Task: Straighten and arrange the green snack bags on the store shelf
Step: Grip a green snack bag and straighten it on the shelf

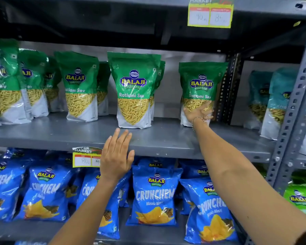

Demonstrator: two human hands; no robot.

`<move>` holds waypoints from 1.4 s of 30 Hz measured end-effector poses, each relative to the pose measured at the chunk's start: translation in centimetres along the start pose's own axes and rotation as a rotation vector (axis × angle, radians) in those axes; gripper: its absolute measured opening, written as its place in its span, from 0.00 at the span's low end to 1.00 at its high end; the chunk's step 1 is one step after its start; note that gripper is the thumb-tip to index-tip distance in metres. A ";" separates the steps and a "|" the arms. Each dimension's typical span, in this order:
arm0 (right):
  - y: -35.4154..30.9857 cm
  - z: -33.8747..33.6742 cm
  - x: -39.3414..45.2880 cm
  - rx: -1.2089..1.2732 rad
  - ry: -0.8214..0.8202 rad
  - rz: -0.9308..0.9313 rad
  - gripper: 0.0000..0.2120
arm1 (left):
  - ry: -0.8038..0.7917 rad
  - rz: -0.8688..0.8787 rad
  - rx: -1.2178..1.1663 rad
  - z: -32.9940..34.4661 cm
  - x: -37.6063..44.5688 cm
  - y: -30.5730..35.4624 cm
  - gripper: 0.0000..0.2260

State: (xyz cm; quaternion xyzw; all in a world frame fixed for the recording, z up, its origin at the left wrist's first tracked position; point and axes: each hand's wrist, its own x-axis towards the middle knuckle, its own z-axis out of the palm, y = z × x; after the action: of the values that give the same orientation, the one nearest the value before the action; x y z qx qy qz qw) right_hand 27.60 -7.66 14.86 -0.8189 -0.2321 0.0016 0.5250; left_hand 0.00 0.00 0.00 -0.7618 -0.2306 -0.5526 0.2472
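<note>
Gripping glossy green pouch (200, 89), right hand (198, 113)

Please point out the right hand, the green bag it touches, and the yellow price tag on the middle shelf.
right hand (198, 113), head view, back of hand.
green Ratlami Sev snack bag (201, 84), head view, logo.
yellow paper price tag (86, 159), head view, white box.

head view | faces shelf (148, 140) straight on | close, arm's reach
</note>
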 end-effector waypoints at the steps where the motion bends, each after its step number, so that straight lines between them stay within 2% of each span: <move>1: 0.2 0.4 0.0 0.007 0.004 0.004 0.50 | 0.016 -0.003 -0.012 0.1 -0.1 0.0 0.22; 5: 0.2 1.2 0.7 0.038 0.022 0.001 0.51 | 0.079 0.014 0.011 0.6 -0.5 0.0 0.21; 17: 0.4 1.7 1.7 -0.004 0.114 0.003 0.52 | 0.132 0.009 0.063 1.3 -0.2 -0.3 0.21; 35: 1.4 -0.6 -2.2 -0.055 0.085 -0.101 0.52 | 0.008 -0.017 0.034 -0.5 0.0 0.3 0.21; 42: 1.2 -1.3 -4.3 -0.122 0.158 -0.101 0.53 | -0.041 -0.031 0.023 -0.9 0.1 0.5 0.23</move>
State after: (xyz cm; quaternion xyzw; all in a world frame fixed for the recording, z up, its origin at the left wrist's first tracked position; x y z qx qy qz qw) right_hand 24.53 -10.90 13.34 -0.8342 -0.2306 -0.1035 0.4901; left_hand -0.34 -0.95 0.32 -0.7664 -0.2541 -0.5379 0.2426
